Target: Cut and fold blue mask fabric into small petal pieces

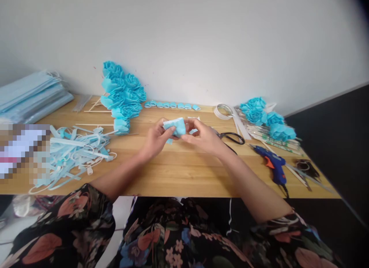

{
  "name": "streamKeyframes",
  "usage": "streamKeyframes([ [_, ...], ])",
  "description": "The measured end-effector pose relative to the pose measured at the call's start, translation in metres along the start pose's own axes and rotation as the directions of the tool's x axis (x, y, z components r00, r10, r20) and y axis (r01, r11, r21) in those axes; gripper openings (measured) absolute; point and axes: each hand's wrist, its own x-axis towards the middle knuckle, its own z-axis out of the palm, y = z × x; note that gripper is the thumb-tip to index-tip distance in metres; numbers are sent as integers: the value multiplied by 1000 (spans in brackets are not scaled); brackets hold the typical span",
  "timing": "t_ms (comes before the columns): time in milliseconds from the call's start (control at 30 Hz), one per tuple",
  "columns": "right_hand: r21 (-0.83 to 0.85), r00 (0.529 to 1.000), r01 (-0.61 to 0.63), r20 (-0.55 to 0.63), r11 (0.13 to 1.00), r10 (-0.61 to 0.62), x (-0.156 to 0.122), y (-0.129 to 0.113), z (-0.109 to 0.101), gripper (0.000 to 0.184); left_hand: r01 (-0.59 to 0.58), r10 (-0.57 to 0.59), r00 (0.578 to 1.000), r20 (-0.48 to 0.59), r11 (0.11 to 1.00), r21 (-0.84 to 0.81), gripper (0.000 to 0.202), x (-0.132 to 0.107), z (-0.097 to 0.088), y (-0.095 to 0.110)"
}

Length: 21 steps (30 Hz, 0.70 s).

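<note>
Between my two hands, above the middle of the wooden table, is a folded piece of light blue mask fabric. My left hand pinches it from the left, thumb across its front. From the other side my right hand grips its right edge between thumb and fingers. Small blue scraps lie partly hidden under the hands. Black-handled scissors rest just right of my right hand, partly covered by it. A row of small folded blue pieces lines the table behind the hands.
Blue fabric roses on sticks pile up at the back left, more roses at the right. Cut mask strips and ear loops heap at left, near stacked masks. A tape roll and a blue glue gun lie right.
</note>
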Motion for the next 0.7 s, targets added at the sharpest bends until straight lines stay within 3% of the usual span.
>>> streamKeyframes([
  [100, 31, 997, 22, -76, 999, -20, 9, -1, 12, 26, 3, -3, 1000, -8, 999, 46, 41, 0, 0, -4],
  [233, 27, 957, 111, -274, 993, -99, 9, 2, 25, 26, 14, -13, 999, -41, 1000, 26, 39, 1, 0, -11],
  [367, -15, 908, 180, -383, 984, -172, 2, 11, 34, 25, 84, -83, 996, 10, 994, -72, 40, 3, -1, -12],
  [500, 2, 892, 227, -401, 974, -207, -2, 16, 38, 25, 155, -149, 988, 48, 976, -156, 43, 5, -3, -12],
  [700, 142, 937, 179, -326, 973, -125, 0, 14, 37, 20, 118, -115, 992, 52, 991, -58, 44, 5, -3, -14],
])
